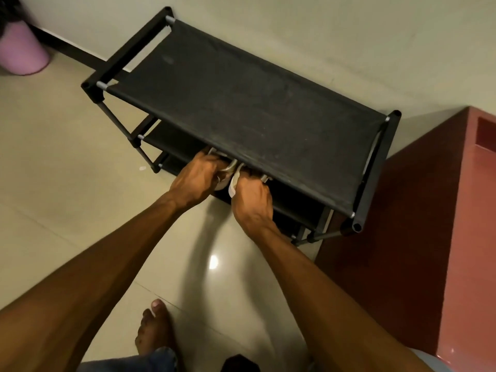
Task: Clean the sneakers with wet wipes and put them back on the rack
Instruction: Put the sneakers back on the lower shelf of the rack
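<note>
Your left hand [197,179] grips one white sneaker [221,184], your right hand [252,202] grips the other sneaker [233,187], both under the rack's [241,103] top shelf.

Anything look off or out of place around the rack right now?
Nothing is spilled or broken. The rack's top shelf looks dusty, with pale smudges, and a small white scrap lies on the floor beside one rack leg.

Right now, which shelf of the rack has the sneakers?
The second shelf, just under the top shelf: the left hand and right hand grip the white sneakers at its front edge. The top shelf lies bare.
</note>
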Tool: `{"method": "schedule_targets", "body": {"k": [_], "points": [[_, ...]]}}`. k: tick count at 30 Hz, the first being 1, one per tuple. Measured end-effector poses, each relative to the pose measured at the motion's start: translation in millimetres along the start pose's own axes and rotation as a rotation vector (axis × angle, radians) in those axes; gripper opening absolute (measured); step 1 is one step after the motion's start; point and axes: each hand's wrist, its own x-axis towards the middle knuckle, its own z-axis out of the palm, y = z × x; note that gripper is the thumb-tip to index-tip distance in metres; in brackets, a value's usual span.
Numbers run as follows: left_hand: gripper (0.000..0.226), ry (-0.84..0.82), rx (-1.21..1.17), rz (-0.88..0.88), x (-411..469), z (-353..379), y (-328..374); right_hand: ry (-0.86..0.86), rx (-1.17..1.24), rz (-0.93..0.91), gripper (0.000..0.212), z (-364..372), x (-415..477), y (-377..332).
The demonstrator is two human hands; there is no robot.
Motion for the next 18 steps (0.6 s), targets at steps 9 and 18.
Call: {"method": "schedule_targets", "body": {"k": [9,18], "points": [[0.059,-0.028,-0.014,-0.044,5,-2,-4,0.052,-0.046,-0.004,0.023,0,2,-3],[0.060,-0.010,0.290,-0.056,4,-2,15,0.026,0.017,0.009,0.020,-12,0,2]]}}
